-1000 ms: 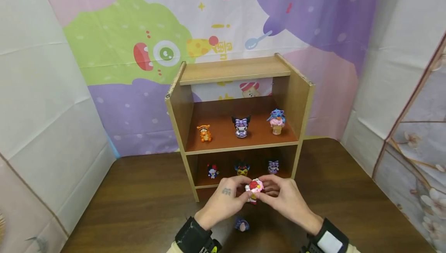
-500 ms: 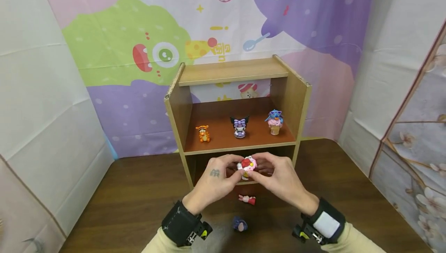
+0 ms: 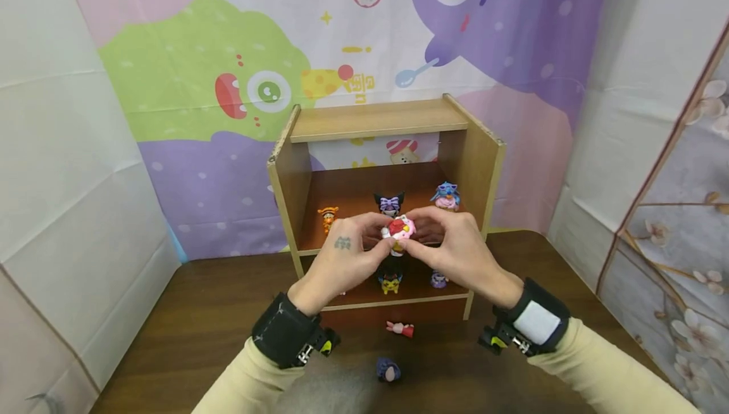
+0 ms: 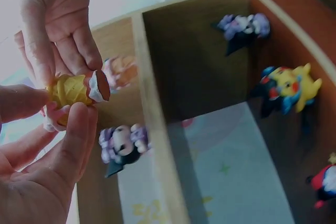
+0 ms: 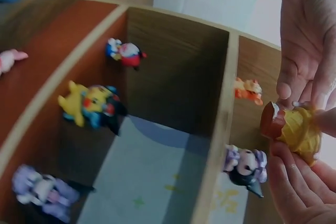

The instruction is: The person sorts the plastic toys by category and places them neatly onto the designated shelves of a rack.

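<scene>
Both hands pinch one small ice-cream-cone figurine (image 3: 400,229), with a pink and white top, a red bow and a yellow waffle base. My left hand (image 3: 353,246) holds it from the left, my right hand (image 3: 458,246) from the right, thumbs toward me. In the left wrist view the cone's brown and white foot (image 4: 102,86) sticks out past the fingers. In the head view the figurine overlaps the upper shelf's front edge, below a black-eared figurine with a purple bow (image 3: 390,204). A tiger figurine (image 3: 327,216) stands left of it, partly hidden by my left hand.
A wooden shelf unit (image 3: 376,121) stands on the dark table (image 3: 171,332). A blue figurine on pink ice cream (image 3: 446,195) is upper right. Below stand yellow (image 3: 390,284), purple (image 3: 438,280) and red-blue (image 5: 126,53) figurines. A rabbit figurine (image 3: 400,328) and a dark-blue one (image 3: 388,370) lie in front.
Both hands have risen and moved forward with the cone figurine, from over the table to the upper shelf's front edge. The rabbit figurine on the table has come into full view.
</scene>
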{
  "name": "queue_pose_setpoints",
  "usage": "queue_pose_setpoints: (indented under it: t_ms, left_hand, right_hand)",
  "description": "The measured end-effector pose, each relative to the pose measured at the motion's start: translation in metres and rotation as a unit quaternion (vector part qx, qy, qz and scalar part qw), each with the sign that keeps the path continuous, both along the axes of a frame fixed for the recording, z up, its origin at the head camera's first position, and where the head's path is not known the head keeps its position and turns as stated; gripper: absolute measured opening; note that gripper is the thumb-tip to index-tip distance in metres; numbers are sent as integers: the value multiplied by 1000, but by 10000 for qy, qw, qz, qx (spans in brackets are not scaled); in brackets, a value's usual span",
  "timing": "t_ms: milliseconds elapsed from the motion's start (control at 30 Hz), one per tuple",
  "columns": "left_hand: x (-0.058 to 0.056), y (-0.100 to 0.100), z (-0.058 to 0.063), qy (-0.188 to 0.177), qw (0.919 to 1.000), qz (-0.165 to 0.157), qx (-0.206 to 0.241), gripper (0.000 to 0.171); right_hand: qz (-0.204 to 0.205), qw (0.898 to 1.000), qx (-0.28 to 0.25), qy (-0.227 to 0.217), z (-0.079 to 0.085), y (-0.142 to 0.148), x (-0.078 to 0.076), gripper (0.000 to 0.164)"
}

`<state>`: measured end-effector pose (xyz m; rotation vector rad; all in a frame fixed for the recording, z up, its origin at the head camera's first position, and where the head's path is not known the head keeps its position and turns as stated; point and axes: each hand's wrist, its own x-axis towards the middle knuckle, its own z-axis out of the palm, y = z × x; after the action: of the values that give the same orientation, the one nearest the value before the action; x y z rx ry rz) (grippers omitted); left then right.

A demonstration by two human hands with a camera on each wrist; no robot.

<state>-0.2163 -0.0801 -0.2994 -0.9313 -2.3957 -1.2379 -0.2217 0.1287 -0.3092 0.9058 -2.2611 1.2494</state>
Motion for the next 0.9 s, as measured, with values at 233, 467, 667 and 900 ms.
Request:
queue_pose_setpoints:
  t_ms: [233, 467, 667, 900]
  left_hand:
    - [-12, 2, 35, 131, 9996, 67, -242, 26]
    - [-22, 1, 67, 51, 9976, 479, -492, 29]
    - [-35, 3, 88, 138, 9947, 865, -534, 27]
    - [-55, 5, 108, 42, 9927, 1123, -443, 28]
  right_hand:
    - [-175, 9997, 75, 130, 34, 1, -13, 31]
    - [-298, 9991, 138, 264, 64, -6, -29, 32]
    - [-390, 9989, 157, 185, 87, -11, -45, 33]
    - [-479, 9986, 238, 59, 111, -17, -63, 34]
